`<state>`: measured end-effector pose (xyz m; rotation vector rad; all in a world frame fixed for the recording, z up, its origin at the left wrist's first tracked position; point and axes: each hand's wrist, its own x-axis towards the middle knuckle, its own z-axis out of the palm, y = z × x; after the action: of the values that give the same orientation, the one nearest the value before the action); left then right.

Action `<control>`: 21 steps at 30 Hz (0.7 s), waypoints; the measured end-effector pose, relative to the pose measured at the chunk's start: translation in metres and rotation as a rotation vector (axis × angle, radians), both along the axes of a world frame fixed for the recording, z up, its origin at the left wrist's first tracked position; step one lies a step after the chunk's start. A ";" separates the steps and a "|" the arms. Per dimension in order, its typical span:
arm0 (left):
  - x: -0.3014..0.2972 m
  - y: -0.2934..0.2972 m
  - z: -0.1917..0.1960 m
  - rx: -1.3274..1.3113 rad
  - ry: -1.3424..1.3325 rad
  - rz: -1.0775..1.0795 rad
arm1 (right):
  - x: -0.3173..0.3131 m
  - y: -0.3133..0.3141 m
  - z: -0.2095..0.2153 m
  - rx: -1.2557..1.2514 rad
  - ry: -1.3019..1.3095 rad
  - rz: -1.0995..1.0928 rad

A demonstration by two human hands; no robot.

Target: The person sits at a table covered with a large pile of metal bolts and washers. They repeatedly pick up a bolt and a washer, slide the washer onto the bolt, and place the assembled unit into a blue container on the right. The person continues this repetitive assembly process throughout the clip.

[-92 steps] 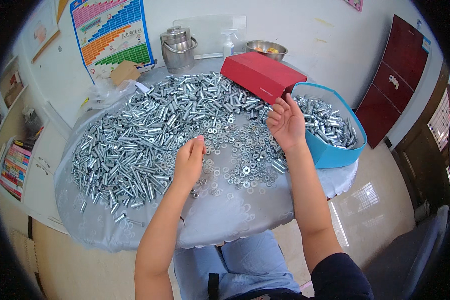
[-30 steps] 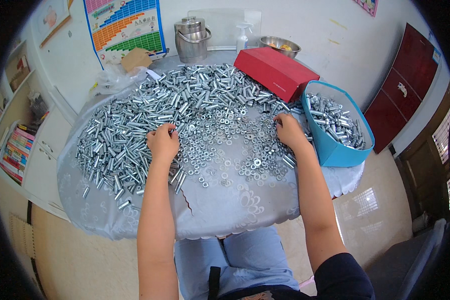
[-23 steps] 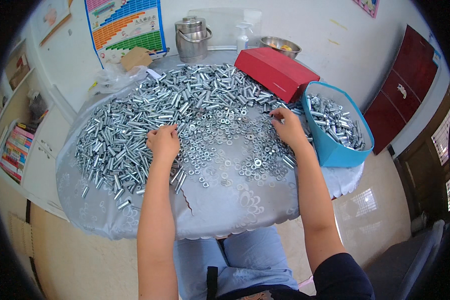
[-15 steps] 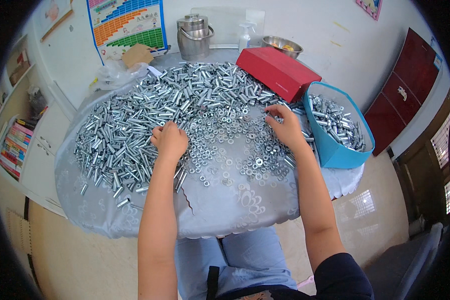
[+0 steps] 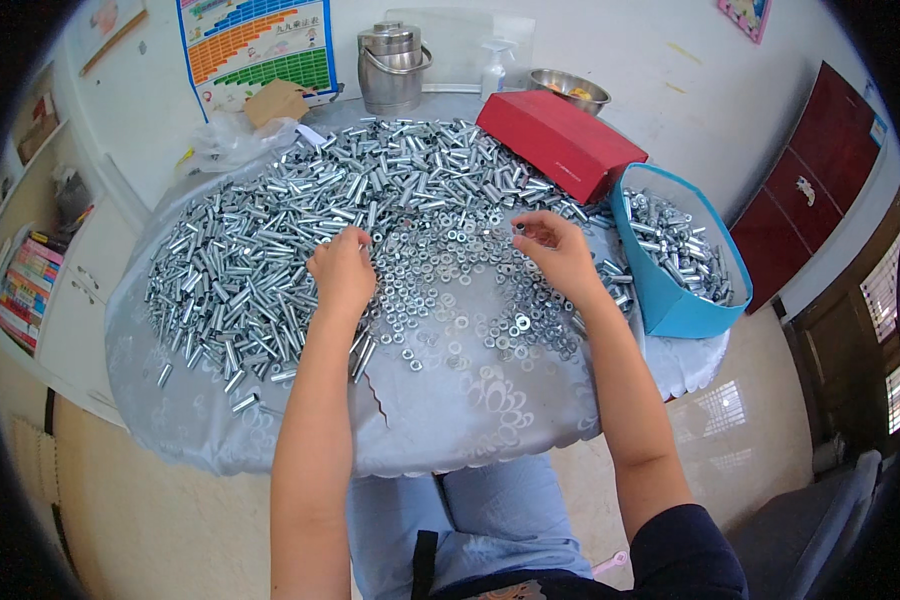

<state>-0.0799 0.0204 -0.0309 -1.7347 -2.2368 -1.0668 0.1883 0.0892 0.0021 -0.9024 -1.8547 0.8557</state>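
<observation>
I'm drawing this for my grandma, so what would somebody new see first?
Probably the big heap of shiny metal tubes over the left and back of the table, with little metal rings in the middle. Then the red box at the back right, beside a blue bin of metal pieces. The right hand, above the rings, seems to pinch a small metal piece.

Dark short sleeve (image 5: 686, 552), bare fingers (image 5: 544, 222) and forearms (image 5: 313, 430), light blue trousers (image 5: 520, 505), narrow black strap (image 5: 425, 562), printed dark top (image 5: 515, 589)
</observation>
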 end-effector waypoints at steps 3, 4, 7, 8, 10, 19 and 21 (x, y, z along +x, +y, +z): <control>0.006 -0.004 0.012 0.153 -0.251 -0.098 | -0.005 -0.005 0.003 -0.141 0.085 0.068; 0.015 -0.007 0.019 0.153 -0.391 -0.175 | -0.007 -0.008 0.005 -0.202 0.151 0.106; 0.043 -0.008 0.020 0.134 -0.565 -0.383 | -0.016 -0.018 0.010 -0.403 0.344 0.163; 0.050 -0.008 0.018 0.106 -0.596 -0.452 | -0.017 -0.019 0.011 -0.473 0.406 0.169; 0.062 -0.010 0.017 0.065 -0.704 -0.541 | -0.017 -0.016 0.009 -0.520 0.464 0.200; 0.070 -0.008 0.020 0.067 -1.148 -0.640 | -0.024 -0.027 0.014 -0.631 0.544 0.292; 0.071 -0.011 0.024 0.072 -1.185 -0.636 | -0.026 -0.030 0.015 -0.622 0.536 0.302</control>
<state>-0.0086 0.0098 -0.0065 -2.1289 -1.9430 -2.8621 0.1627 0.0595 0.0169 -0.6543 -1.2755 1.7336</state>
